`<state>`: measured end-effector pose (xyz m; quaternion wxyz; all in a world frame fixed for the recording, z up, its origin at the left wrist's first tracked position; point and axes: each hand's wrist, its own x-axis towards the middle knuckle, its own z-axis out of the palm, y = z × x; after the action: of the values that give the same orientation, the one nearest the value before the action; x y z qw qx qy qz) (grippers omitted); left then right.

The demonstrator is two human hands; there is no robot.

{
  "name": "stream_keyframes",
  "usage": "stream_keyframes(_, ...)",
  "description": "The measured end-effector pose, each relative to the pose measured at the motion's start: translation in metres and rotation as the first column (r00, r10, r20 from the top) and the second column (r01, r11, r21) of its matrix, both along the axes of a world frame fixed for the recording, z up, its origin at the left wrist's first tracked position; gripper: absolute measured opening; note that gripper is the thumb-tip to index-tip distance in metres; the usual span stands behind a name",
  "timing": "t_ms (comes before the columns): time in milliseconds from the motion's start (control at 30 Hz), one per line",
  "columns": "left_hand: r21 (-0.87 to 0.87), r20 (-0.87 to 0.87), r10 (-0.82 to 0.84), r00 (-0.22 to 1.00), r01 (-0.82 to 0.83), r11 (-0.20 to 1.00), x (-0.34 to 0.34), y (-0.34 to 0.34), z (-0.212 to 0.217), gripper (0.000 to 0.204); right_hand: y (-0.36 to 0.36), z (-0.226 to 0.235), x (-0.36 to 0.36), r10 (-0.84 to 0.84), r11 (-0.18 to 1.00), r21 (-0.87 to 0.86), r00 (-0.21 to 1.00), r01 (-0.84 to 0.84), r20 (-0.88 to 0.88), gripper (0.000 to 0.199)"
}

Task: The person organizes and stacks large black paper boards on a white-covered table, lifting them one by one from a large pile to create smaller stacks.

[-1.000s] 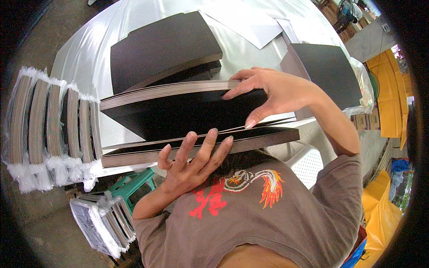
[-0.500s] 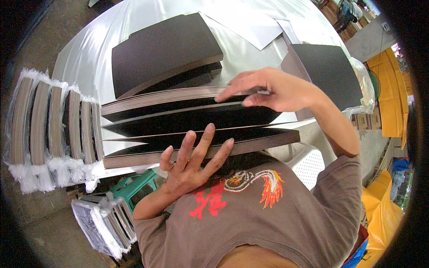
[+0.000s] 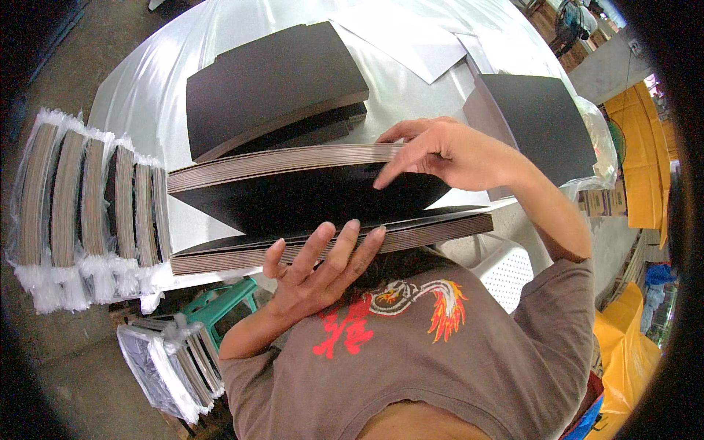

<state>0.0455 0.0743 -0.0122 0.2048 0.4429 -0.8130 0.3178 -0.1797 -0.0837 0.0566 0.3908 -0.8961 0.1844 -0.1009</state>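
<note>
A thick set of black boards [image 3: 308, 194] with grey-brown edges stands before me, parted like an open book. My left hand [image 3: 315, 268] lies with spread fingers over the edges of the near part [image 3: 433, 233], fingertips at its opening. At the right end of the far part [image 3: 279, 163], my right hand [image 3: 455, 154] has curled fingers. One of its digits reaches down into the gap along the black inner face, while others bend over the top edge, so the far boards sit between them. The bottoms of the boards are hidden.
Another stack of black boards [image 3: 279, 81] lies beyond on the white-covered table [image 3: 147, 88]. Plastic-wrapped bundles [image 3: 92, 198] line the left edge. A black board [image 3: 543, 121] and white sheets [image 3: 411, 44] are at the far right. Below are a green stool [image 3: 220, 308] and white perforated seat [image 3: 506, 271].
The loose boards in the middle have parted to the two sides, leaving one wide gap. My right hand's fingers have shifted slightly right and down into it. My left hand stays nearly in place.
</note>
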Motion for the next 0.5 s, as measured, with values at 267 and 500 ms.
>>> stream_keyframes(267, 0.102, -0.014, 0.038, 0.999, -0.036, 0.994, -0.001, 0.003, 0.003, 0.035, 0.006, 0.016, 0.004, -0.021, 0.999, -0.052, 0.995, 0.016, -0.097, 0.069)
stream_keyframes(500, 0.157, -0.045, 0.061, 0.997, -0.053, 0.986, -0.004, 0.005, 0.006, 0.035, 0.003, 0.013, 0.003, 0.008, 0.994, -0.11, 0.988, -0.025, -0.152, 0.086)
